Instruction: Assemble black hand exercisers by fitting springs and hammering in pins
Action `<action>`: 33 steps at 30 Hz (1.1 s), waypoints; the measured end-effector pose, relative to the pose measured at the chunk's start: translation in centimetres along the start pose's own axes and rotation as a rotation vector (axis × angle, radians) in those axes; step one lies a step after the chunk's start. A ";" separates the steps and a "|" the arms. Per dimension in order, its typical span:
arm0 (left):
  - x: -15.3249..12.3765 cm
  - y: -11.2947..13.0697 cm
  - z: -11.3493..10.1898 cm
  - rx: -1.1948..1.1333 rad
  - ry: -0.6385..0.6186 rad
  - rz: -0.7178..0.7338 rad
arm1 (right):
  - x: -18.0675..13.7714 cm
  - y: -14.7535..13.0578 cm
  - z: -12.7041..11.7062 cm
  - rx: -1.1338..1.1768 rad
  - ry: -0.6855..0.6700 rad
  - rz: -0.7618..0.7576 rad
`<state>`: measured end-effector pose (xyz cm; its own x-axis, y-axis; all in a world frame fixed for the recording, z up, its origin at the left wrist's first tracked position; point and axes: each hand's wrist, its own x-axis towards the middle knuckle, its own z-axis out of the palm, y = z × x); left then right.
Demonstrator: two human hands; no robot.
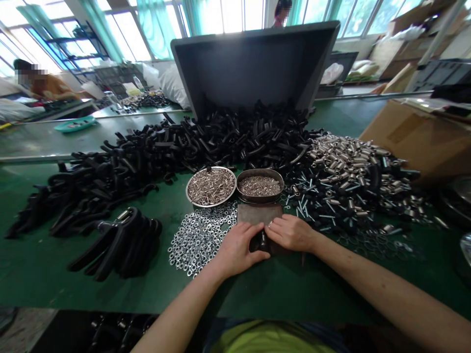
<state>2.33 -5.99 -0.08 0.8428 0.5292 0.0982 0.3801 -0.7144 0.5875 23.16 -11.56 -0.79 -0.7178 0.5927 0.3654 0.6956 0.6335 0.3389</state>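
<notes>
My left hand [239,249] is closed around a small black part [262,240], its thumb and fingers at either side. Close beside it, my right hand [292,233] has its fingers curled together at the part's upper end. A bit of shiny metal shows at those fingertips, too small to name. Both hands rest at a flat, dull metal block [257,212]. Behind the block stand a round dish of small metal pins [211,186] and an oval tin of tiny metal pieces [259,186]. Loose nuts [200,240] lie spread to the left of my left hand.
Black curved handles [221,137] spill from a tipped grey bin [253,68]. Several similar handles [121,242] are stacked at left. Springs [342,157] and screws [324,208] are heaped at right, before a cardboard box [408,137]. Two people are farther back.
</notes>
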 end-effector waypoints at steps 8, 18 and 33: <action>-0.7 -0.2 1.6 0.102 0.098 -0.072 | -6.5 -3.0 -5.2 0.047 -0.307 0.681; 0.1 0.0 1.1 0.130 0.063 -0.107 | -8.7 -6.1 -8.0 0.414 -0.229 1.207; 0.1 0.1 1.2 0.140 0.088 -0.099 | -2.1 -6.1 -8.1 0.361 0.220 0.997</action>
<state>2.94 -6.50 -1.00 0.7646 0.6335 0.1187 0.5140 -0.7105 0.4806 20.66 -20.72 3.43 0.2121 0.8427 0.4948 0.8874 0.0460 -0.4586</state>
